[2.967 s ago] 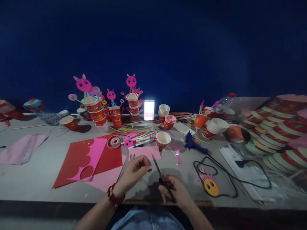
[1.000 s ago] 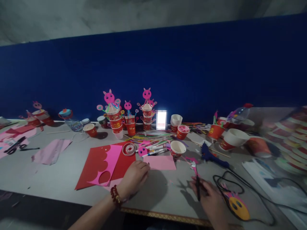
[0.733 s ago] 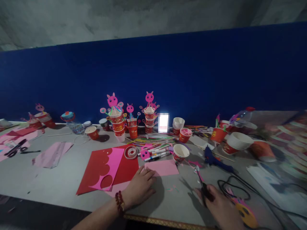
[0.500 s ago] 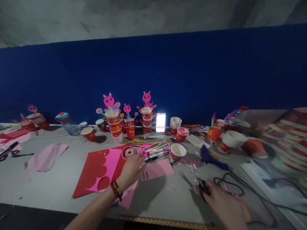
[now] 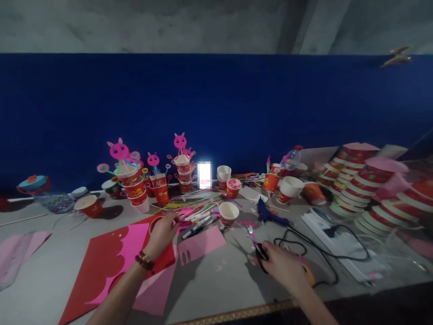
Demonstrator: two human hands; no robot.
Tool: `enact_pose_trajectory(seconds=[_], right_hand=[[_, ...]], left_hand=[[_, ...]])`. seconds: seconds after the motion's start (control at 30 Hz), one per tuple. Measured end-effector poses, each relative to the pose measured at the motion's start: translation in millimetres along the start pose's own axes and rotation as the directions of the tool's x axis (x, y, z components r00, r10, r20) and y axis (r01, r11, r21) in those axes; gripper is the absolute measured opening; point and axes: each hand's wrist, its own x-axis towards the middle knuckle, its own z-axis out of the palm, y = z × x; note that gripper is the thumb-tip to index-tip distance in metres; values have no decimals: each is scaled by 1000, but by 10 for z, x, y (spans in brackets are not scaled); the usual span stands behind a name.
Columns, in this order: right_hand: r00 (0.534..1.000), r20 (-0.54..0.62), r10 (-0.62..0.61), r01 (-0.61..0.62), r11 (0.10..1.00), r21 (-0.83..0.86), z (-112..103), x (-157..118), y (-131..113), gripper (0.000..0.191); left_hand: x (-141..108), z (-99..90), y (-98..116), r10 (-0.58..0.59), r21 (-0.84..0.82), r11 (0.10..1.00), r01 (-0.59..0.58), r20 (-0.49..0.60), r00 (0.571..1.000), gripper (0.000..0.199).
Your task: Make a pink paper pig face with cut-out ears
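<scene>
My left hand (image 5: 164, 234), with a beaded bracelet on its wrist, reaches over the red sheet; its fingers are closed at the edge of a small bright pink cutout (image 5: 184, 223). A roll of tape (image 5: 156, 223) is partly hidden behind that hand. Markers (image 5: 200, 227) and a light pink sheet (image 5: 202, 243) with two small slits lie just to its right. Black-handled scissors (image 5: 260, 256) are in my right hand (image 5: 280, 262), blades slightly apart and pointing away to the upper left. Under the left forearm lie a red sheet (image 5: 89, 266) and a bright pink sheet with scalloped cuts (image 5: 130, 246).
Decorated cup figures (image 5: 131, 185) stand along the blue wall. A white paper cup (image 5: 229, 214) sits mid-table. On the right are a blue glue gun (image 5: 270, 214), its black cord, a white power strip (image 5: 341, 248) and tall stacks of red cups (image 5: 355, 180).
The view has swung to the right, so the table's things sit further left and more cup stacks show. Both hands stay near the same things; the scissors remain in my right hand.
</scene>
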Motion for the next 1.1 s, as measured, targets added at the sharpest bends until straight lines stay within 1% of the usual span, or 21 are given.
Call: enact_pose_trajectory(seconds=[0.1,0.2,0.27,0.33,0.4,0.5,0.6,0.7,0.77,0.8,0.87,0.93,0.97,1.0,1.03,1.1], right_hand=[[997,-61,46,-44,998,41,81,-8,60,26],[990,-116,80,-76,996,45,154,-34,113,25],[989,-142,42,-38,999,33,185,-51,129,23],[989,-150,-13,15,1000,13,190,-57,118,22],[991,-126,-38,39,999,0,168,-45,85,22],[999,-29,-25,27,998,50,106,0,35,20],[996,69,-47,34,985,168,36,38,27,14],[988,133,-74,31,954,298,-52,33,16,14],[987,122,-100,38,902,429,-125,7,-52,13],[987,103,-125,56,857,512,-162,-7,-113,14],[978,55,-203,112,725,679,-225,-26,-284,23],[959,-14,-285,180,564,806,-252,-24,-484,30],[947,-46,-319,203,478,854,-250,-18,-578,29],[938,-78,-337,222,414,883,-238,-9,-660,25],[931,-116,-346,249,369,895,-220,-2,-725,20],[916,-223,-333,334,327,884,-175,5,-799,7]], left_hand=[[-2,-89,10,-7,-157,988,7,0,1000,14],[-35,-120,126,18,-286,958,-18,-2,1000,20],[-63,-119,253,48,-397,917,-42,4,999,20],[-95,-116,396,66,-554,831,-49,11,998,20],[-130,-113,537,79,-670,741,-44,22,997,20],[-188,-93,706,127,-747,664,-45,53,990,20],[-254,-37,801,197,-787,612,-73,62,978,18],[-323,30,849,267,-799,592,-110,65,962,21],[-361,56,889,305,-781,608,-140,67,950,28],[-373,61,918,322,-762,627,-161,65,945,33],[-380,59,1000,357,-707,675,-213,60,932,45],[-374,54,1098,392,-658,707,-261,58,918,55],[-372,55,1145,407,-642,716,-276,61,911,59],[-375,61,1185,417,-629,722,-290,61,907,62],[-384,73,1216,425,-615,727,-305,55,903,65],[-426,113,1241,437,-571,741,-352,13,899,68]])
